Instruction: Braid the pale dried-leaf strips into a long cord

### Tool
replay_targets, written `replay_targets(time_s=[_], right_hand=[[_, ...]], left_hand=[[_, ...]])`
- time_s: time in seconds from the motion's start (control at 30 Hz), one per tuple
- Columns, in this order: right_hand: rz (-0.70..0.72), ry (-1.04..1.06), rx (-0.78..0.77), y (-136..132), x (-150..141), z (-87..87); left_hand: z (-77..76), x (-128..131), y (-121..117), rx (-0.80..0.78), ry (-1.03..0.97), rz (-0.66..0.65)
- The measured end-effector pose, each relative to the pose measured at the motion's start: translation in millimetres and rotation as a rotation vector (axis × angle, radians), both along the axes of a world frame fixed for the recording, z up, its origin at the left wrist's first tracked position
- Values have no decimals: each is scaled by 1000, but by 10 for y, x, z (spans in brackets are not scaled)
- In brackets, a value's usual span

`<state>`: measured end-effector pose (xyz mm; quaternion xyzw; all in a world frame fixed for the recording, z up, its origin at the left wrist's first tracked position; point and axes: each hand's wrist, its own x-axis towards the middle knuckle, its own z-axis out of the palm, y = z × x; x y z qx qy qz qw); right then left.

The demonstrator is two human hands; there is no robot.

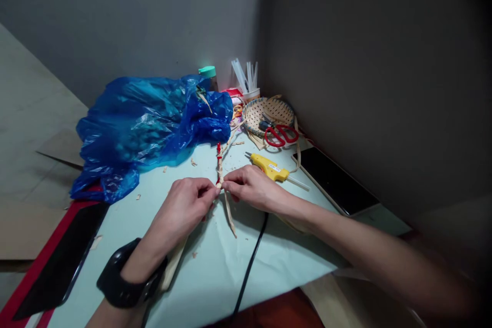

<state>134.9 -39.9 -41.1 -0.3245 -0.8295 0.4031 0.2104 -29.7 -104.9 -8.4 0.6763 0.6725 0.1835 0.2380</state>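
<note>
Near the middle of the table, my left hand [186, 205] and my right hand [251, 185] meet at a braided straw-coloured strip [220, 164]. Thumb and fingers of each hand pinch it from opposite sides. Red shows along the strip's far part, close to the blue bag. A loose pale strand [229, 215] hangs toward me from the pinch and ends on the table. Just beyond my right hand lies a yellow glue gun [269, 166] with a clear glue stick in its rear. My fingertips hide the exact spot where the strands join.
A crumpled blue plastic bag [149, 123] spreads over the back left. Red-handled scissors [280, 136] rest against a woven basket [253, 115]. Behind stands a cup of clear sticks [251, 93]. A dark phone-like device [334, 179] lies right; a black cable [251, 261] crosses the front.
</note>
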Motion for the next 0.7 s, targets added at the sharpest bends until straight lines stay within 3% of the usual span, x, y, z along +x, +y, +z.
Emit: replay_targets(time_s=[0.17, 0.33, 0.6, 0.7], right_hand=[[-27, 41, 0, -40, -17, -41], [-10, 110, -110, -22, -16, -85], [36, 114, -236, 70, 25, -89], [9, 111, -275, 86, 24, -117]], left_hand=[[-27, 54, -23, 77, 87, -14], [-75, 166, -43, 165, 40, 10], [-280, 378, -173, 377, 117, 49], [-266, 406, -217, 410, 118, -8]])
